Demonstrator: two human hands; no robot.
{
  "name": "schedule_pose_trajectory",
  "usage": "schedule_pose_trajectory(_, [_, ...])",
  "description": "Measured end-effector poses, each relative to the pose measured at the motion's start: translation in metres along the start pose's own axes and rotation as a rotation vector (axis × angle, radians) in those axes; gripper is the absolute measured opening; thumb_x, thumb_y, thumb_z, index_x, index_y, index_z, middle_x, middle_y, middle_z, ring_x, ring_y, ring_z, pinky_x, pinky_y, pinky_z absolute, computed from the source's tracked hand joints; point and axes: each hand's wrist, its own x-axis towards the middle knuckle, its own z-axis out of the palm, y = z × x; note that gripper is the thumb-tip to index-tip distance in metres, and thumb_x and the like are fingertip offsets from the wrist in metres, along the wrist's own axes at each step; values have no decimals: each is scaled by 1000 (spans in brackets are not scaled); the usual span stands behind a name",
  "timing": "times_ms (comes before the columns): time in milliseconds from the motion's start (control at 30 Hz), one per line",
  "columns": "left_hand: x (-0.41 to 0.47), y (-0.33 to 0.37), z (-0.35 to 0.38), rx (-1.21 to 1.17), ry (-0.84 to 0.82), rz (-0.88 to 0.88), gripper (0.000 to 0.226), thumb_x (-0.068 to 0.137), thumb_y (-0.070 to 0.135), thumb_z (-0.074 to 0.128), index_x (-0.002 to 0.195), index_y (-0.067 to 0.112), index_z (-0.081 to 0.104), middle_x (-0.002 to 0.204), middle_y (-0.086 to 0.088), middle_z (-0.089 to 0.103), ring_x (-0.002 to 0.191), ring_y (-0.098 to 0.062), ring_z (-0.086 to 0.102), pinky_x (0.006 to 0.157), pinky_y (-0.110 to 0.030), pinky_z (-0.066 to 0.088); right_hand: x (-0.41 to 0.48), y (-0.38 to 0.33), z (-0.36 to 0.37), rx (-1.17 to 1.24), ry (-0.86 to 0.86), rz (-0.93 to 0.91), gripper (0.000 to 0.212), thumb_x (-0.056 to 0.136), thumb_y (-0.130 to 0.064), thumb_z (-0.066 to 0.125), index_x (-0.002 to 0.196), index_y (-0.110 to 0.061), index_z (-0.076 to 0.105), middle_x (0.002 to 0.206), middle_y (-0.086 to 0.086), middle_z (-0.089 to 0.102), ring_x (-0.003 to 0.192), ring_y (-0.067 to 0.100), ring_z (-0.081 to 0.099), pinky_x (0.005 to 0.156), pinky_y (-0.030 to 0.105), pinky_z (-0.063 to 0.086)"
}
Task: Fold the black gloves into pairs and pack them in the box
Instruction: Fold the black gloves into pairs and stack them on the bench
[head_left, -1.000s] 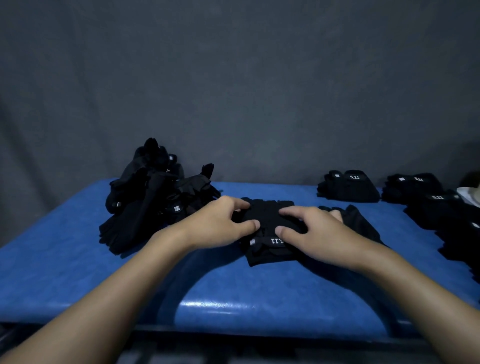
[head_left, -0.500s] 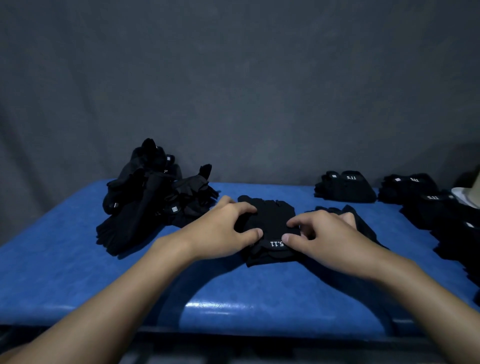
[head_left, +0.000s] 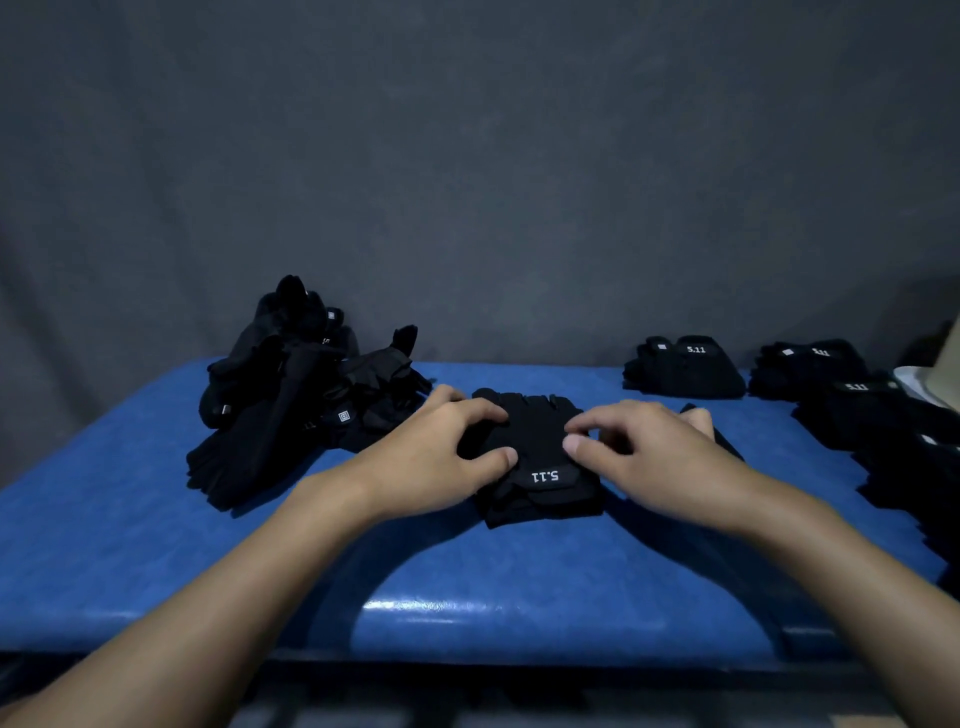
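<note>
Looking down, I see the gloves (head_left: 540, 499) flat on the table (head_left: 156, 545) between my 2 hands, long axis running away from me, label end nearest, left hand (head_left: 441, 457) and right hand (head_left: 649, 457) equally close, each pinching a side edge with curled fingers.

We are seeing the loose heap (head_left: 283, 400) sitting back-left on the bench (head_left: 130, 551), folded stacks (head_left: 685, 369) lining its back-right edge, a pair (head_left: 540, 483) lying mid-bench.
</note>
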Motion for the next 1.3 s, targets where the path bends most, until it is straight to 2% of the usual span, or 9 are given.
schedule_pose_trajectory(100, [2, -1, 2, -8, 6, -8, 47, 92, 49, 60, 136, 33, 54, 129, 10, 45, 121, -5, 48, 109, -21, 34, 18, 4, 2, 38, 79, 75, 19, 96, -47, 48, 110, -46, 61, 93, -17, 63, 106, 9, 54, 92, 35, 21])
schedule_pose_trajectory(300, [6, -3, 4, 19, 13, -26, 49, 93, 51, 56, 139, 34, 51, 134, 11, 47, 128, -6, 45, 110, -23, 33, 37, 12, 13, 37, -22, 132, 24, 99, -37, 46, 108, -47, 65, 114, -21, 65, 117, 7, 50, 86, 32, 13])
schedule_pose_trajectory(433, [10, -4, 4, 29, 6, -8, 56, 95, 46, 57, 145, 23, 47, 138, 16, 38, 125, 2, 41, 103, -12, 26, 41, 12, 11, 35, -19, 127, 26, 100, -32, 46, 112, -39, 67, 126, -18, 59, 123, 8, 47, 88, 32, 14])
schedule_pose_trajectory(567, [13, -7, 4, 41, 7, 16, 61, 94, 45, 59, 147, 19, 46, 141, 19, 34, 129, 5, 36, 102, -8, 21, 39, 8, 6, 121, 64, 100, 23, 96, -28, 52, 109, -35, 70, 117, -19, 59, 110, 6, 52, 91, 32, 18])
schedule_pose_trajectory(700, [13, -7, 3, 52, -6, 23, 63, 93, 46, 60, 148, 19, 45, 146, 17, 32, 133, 1, 36, 104, -9, 20, 35, 9, 3, 48, 139, 94, 23, 96, -27, 51, 106, -32, 71, 116, -19, 58, 102, 5, 51, 90, 32, 20])
schedule_pose_trajectory(867, [12, -5, 3, 40, -5, 25, 63, 93, 45, 61, 148, 19, 44, 146, 17, 32, 132, 2, 36, 103, -9, 20, 29, 8, 5, 92, 90, 143, 21, 96, -31, 52, 101, -44, 67, 94, -25, 62, 103, 3, 55, 90, 31, 18])
schedule_pose_trajectory(1033, [9, -5, 2, 20, 4, 39, 63, 92, 44, 62, 148, 19, 44, 140, 21, 32, 125, 7, 35, 99, -4, 19, 26, 5, 6, 66, -20, 171, 33, 97, -21, 46, 108, -41, 70, 115, -21, 65, 122, 4, 46, 103, 33, 15])
schedule_pose_trajectory(1233, [8, -6, -3, -73, 18, 7, 55, 89, 39, 69, 140, 26, 52, 134, 14, 40, 118, 1, 46, 99, -13, 33, 25, 8, 1, 126, 64, 160, 28, 96, -22, 47, 96, -39, 70, 85, -30, 55, 98, 2, 41, 101, 29, 18])
schedule_pose_trajectory(1300, [8, -7, -6, -95, 24, -4, 49, 88, 37, 70, 135, 29, 56, 129, 11, 44, 112, -1, 50, 102, -18, 37, 23, 9, 4, 46, 54, 138, 24, 96, -27, 49, 96, -40, 69, 89, -25, 57, 102, 4, 46, 99, 33, 19])
